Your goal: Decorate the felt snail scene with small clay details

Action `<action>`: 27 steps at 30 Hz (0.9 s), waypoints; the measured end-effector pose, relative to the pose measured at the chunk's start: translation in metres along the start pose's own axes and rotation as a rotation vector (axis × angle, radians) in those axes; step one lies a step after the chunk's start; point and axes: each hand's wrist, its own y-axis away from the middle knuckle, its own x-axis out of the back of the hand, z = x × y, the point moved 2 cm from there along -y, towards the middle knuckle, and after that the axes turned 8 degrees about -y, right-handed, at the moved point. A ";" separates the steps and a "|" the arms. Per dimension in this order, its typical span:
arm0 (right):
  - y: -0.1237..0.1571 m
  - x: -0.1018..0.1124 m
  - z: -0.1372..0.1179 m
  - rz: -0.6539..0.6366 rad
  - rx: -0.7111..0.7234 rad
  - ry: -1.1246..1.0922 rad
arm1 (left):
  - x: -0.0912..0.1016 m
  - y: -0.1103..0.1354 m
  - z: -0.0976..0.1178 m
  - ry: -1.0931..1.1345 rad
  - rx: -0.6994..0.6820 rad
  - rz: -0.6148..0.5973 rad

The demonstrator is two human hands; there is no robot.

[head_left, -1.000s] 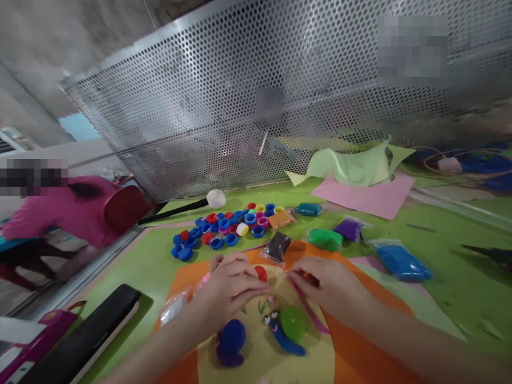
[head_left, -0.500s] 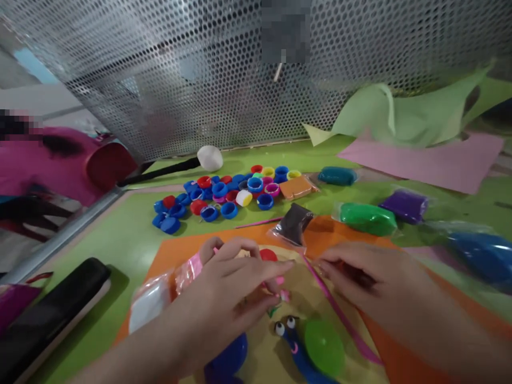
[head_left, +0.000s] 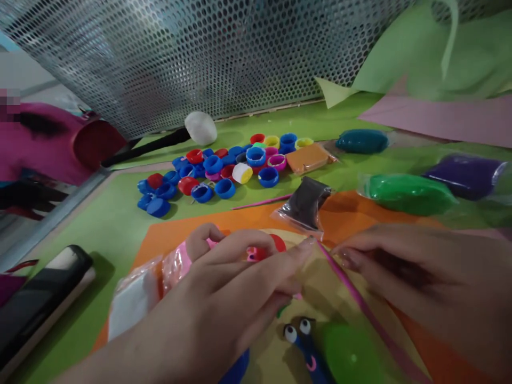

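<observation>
My left hand [head_left: 232, 288] lies over a yellow sheet [head_left: 320, 288] on orange paper [head_left: 176, 240], its fingers curled and pinching a small pink piece of clay [head_left: 253, 255] beside a red clay disc [head_left: 277, 242]. My right hand [head_left: 424, 277] rests to the right, fingers bent down on the orange paper next to a thin pink strip [head_left: 360, 304]. What its fingers hold is hidden. A blue clay snail [head_left: 304, 346] with a green shell [head_left: 352, 357] sits just below both hands.
Several coloured bottle caps [head_left: 224, 170] lie ahead. Wrapped clay packs: black [head_left: 306, 202], orange [head_left: 310, 158], teal [head_left: 362, 141], green [head_left: 408, 193], purple [head_left: 464, 175], white and pink [head_left: 136, 298]. Perforated metal screen [head_left: 200, 58] behind. Black object [head_left: 36, 304] at left; a person in pink [head_left: 40, 144] beyond.
The view has moved closer and lower over the table. My left hand's fingers have stretched rightward toward the pink strip, still pinching pink clay. My right hand has stayed in place.
</observation>
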 end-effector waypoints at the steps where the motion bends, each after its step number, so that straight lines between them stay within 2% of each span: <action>1: 0.000 0.000 0.001 -0.006 -0.003 0.008 | 0.000 0.000 0.000 -0.021 0.000 0.001; 9: 0.000 0.000 -0.001 0.045 -0.015 0.008 | 0.000 0.001 0.001 -0.069 -0.061 0.048; 14: -0.001 0.000 -0.003 0.063 0.009 0.034 | 0.000 0.003 0.002 -0.192 -0.143 0.036; 20: 0.001 0.001 0.000 0.052 0.007 0.042 | 0.009 0.000 0.007 -0.295 -0.122 0.201; 27: 0.004 0.002 0.000 0.078 0.039 0.079 | 0.011 0.006 0.009 -0.301 -0.198 0.192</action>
